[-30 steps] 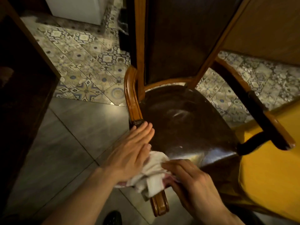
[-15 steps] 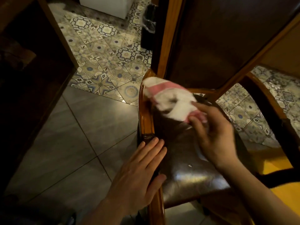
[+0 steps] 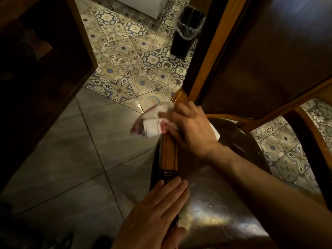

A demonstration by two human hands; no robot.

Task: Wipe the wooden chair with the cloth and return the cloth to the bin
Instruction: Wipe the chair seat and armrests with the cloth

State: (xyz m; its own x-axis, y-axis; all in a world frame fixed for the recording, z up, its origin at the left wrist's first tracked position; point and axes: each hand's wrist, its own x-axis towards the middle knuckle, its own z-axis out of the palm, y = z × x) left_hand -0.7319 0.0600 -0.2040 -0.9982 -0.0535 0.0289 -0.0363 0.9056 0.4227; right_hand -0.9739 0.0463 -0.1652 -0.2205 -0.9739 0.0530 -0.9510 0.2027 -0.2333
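The wooden chair (image 3: 224,209) fills the right half of the view, with a dark glossy seat, a tall dark back and an orange-brown frame. My right hand (image 3: 192,128) presses a white and pink cloth (image 3: 152,121) onto the top of the chair's left armrest (image 3: 169,155), near where it meets the back post. Part of the cloth hangs off the armrest's outer side. My left hand (image 3: 158,209) lies flat, fingers together, on the front left edge of the seat and holds nothing. A black bin (image 3: 185,38) with a clear liner stands on the patterned floor beyond the chair.
Grey floor tiles (image 3: 80,159) spread to the left of the chair, patterned tiles (image 3: 129,65) further back. Dark wooden furniture (image 3: 36,69) lines the left side. A white box-like object (image 3: 143,4) sits at the top, near the bin. The chair's right armrest (image 3: 312,141) curves at the right edge.
My right hand carried the cloth from the seat's front edge up to the back of the seat, then left onto the armrest. My left hand stayed on the seat's front left edge.
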